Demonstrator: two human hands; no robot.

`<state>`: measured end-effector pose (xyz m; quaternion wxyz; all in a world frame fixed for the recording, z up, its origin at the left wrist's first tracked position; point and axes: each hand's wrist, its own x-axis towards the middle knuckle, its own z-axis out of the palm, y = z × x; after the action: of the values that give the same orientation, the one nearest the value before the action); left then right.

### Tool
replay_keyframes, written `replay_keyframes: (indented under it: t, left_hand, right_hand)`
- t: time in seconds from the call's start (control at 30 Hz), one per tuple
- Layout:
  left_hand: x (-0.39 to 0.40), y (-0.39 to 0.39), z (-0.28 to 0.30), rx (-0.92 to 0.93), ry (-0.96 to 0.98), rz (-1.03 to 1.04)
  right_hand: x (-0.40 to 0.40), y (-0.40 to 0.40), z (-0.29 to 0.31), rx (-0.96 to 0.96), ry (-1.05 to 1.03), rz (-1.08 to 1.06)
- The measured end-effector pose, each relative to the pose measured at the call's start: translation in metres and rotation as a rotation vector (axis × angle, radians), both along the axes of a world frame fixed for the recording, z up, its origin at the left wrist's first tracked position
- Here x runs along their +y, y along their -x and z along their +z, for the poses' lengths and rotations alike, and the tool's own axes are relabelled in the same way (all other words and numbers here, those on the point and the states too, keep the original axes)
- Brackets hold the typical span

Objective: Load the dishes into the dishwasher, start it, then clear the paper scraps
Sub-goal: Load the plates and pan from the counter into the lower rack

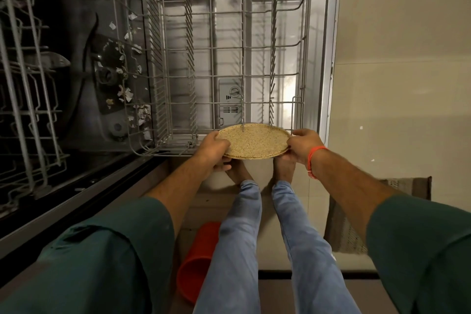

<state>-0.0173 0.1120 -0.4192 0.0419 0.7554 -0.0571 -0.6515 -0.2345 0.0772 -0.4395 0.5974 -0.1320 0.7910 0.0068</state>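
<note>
Dark green sleeves (142,242), light blue jeans (237,237) — orange wristband (313,158) (right wrist).

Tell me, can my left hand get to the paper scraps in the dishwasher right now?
Probably not yet. The left hand grips the plate, and the pulled-out rack stands between it and the paper scraps on the tub floor.

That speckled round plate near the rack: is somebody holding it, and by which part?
Yes. The round speckled beige plate is held by its rim, left hand gripping the left edge and right hand the right edge.
</note>
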Motion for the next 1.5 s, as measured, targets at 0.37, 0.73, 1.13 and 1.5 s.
replay_keyframes:
  t: [0.37, 0.73, 1.13, 1.5]
  left_hand:
    - [0.02, 0.007, 0.007, -0.031, -0.006, 0.063]
    - [0.055, 0.013, 0.01, -0.068, 0.15, 0.154]
    - [0.049, 0.026, 0.05, -0.159, 0.351, 0.232]
    - [0.032, 0.028, 0.058, -0.162, 0.34, 0.161]
  right_hand:
    - [0.018, -0.006, 0.022, -0.123, -0.035, -0.179]
    - [0.044, -0.013, 0.028, -0.119, 0.024, -0.1]
    - [0.034, -0.01, 0.076, 0.011, 0.211, -0.12]
    - [0.018, -0.002, 0.075, -0.028, 0.159, -0.087]
